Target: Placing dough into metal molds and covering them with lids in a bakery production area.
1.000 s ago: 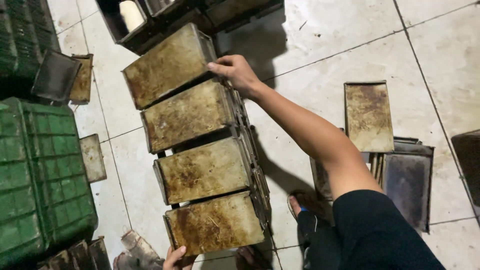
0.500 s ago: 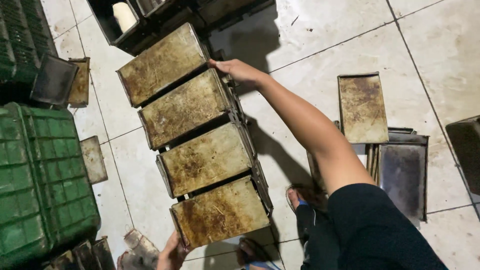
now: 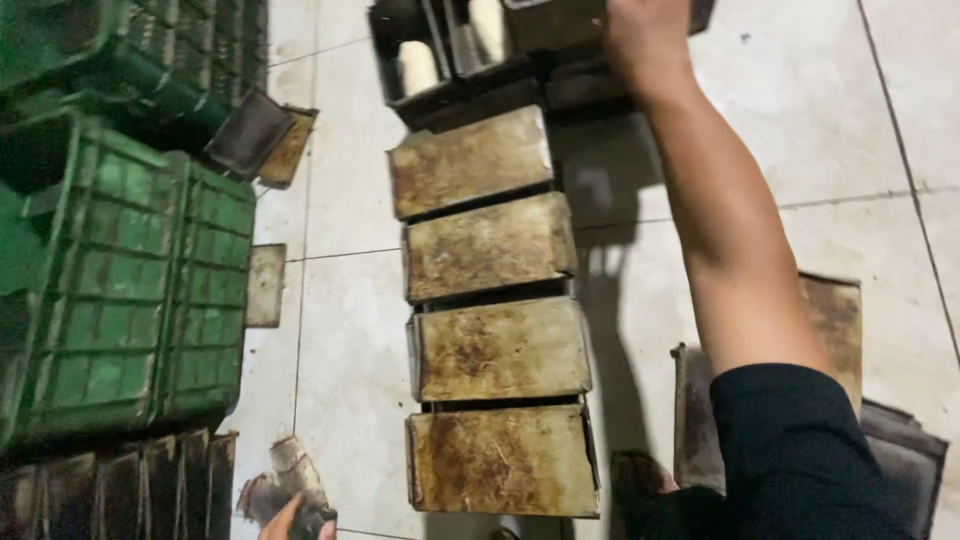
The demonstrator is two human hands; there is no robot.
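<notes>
1. Up top, the right hand (image 3: pixel 640 35) reaches to the far end of the floor and lies on a dark tin (image 3: pixel 560 25) in the cluster of open tins (image 3: pixel 450 60); the frame edge cuts off its fingers, so I cannot tell whether they clasp the tin or only press on it.
2. Low down, the left hand (image 3: pixel 295 520) barely peeks in; its grip cannot be told either.
3. Between the hands, four rusty lidded tins (image 3: pixel 495 320) lie in a row on the tiled floor (image 3: pixel 800 120), each just beside the next.
4. Judging by this, four tins are placed and the far cluster looks left to handle.
5. Each tin's long axis runs left to right; the row itself runs from near to far, leaning slightly leftward.
6. Green crates (image 3: pixel 120 260) sit to the left, and loose lids (image 3: pixel 265 285) lie nearby.
</notes>
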